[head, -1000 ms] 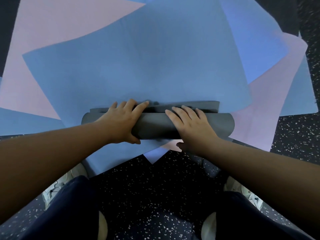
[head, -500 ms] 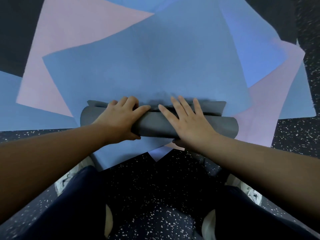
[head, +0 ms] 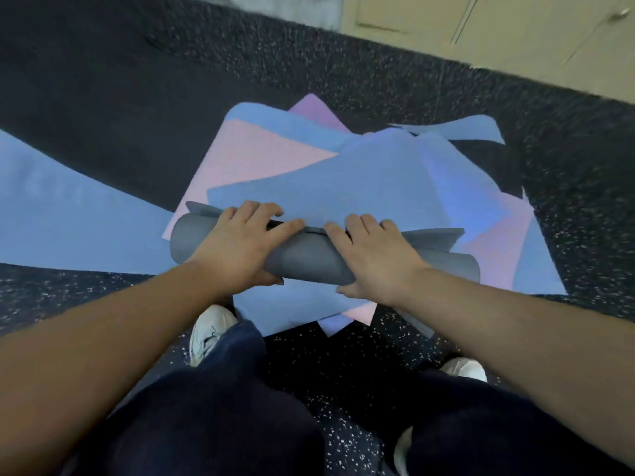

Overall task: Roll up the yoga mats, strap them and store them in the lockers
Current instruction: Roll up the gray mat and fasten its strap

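Note:
A blue yoga mat (head: 360, 190) with a grey underside lies on top of a pile of mats on the floor. Its near end is wound into a grey roll (head: 309, 261) lying crosswise in front of me. My left hand (head: 240, 245) grips the roll's left half, fingers curled over the top and thumb stretched along it. My right hand (head: 372, 255) grips the right half, fingers over the far side and thumb underneath at the near edge. The roll's right end is loose and uneven.
Pink mats (head: 254, 156) and more blue mats (head: 68, 214) lie overlapped under and around the top one. Dark speckled floor (head: 343, 355) surrounds the pile. Cream locker doors (head: 481, 25) stand at the far right. My white shoes (head: 209, 333) are at the pile's near edge.
The view has pulled up and back, showing the whole pile and the lockers. The roll has grown thicker and moved away from me. My right fingers went from flat to curled over it.

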Action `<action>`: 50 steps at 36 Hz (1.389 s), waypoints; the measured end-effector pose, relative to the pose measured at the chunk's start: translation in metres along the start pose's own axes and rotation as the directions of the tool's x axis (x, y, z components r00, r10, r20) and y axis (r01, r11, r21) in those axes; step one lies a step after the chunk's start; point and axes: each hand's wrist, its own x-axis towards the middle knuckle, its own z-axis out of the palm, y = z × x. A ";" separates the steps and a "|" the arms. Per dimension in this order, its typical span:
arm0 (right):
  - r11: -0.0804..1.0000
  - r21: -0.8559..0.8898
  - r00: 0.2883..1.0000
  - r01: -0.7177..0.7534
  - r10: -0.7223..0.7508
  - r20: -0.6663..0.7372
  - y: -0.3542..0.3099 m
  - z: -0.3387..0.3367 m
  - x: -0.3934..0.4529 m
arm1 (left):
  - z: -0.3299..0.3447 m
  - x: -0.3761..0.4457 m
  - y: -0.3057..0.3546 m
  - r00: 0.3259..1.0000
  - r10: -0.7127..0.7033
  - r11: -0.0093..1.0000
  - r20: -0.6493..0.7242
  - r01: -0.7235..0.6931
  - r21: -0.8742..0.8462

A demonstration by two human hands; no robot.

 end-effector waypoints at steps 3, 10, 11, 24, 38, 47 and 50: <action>1.000 0.014 0.996 0.013 -0.012 -0.090 -0.004 -0.036 -0.004 | -0.037 -0.015 -0.002 0.999 -0.014 1.000 -0.033 0.015 0.023; 0.995 0.079 0.992 0.053 -0.044 -0.117 -0.032 -0.116 -0.026 | -0.111 -0.065 -0.002 0.986 -0.050 0.996 -0.162 0.061 0.066; 0.995 0.079 0.991 0.057 -0.047 -0.124 -0.040 -0.125 -0.031 | -0.120 -0.077 -0.002 0.984 -0.061 0.994 -0.168 0.075 0.076; 0.984 0.030 0.870 0.177 -0.142 -0.473 -0.157 -0.174 -0.071 | -0.182 -0.237 -0.001 0.966 -0.168 0.978 -0.199 0.188 0.090; 0.985 0.000 0.874 0.175 -0.155 -0.460 -0.223 -0.184 -0.102 | -0.173 -0.393 0.007 0.928 -0.327 0.941 -0.180 0.337 0.024; 0.981 -0.048 0.896 0.187 -0.191 -0.401 -0.244 -0.182 -0.115 | -0.142 -0.472 0.024 0.883 -0.459 0.882 0.094 0.466 -0.069; 0.980 -0.054 0.894 0.190 -0.196 -0.403 -0.247 -0.184 -0.117 | -0.129 -0.491 0.040 0.839 -0.488 0.852 0.241 0.518 -0.079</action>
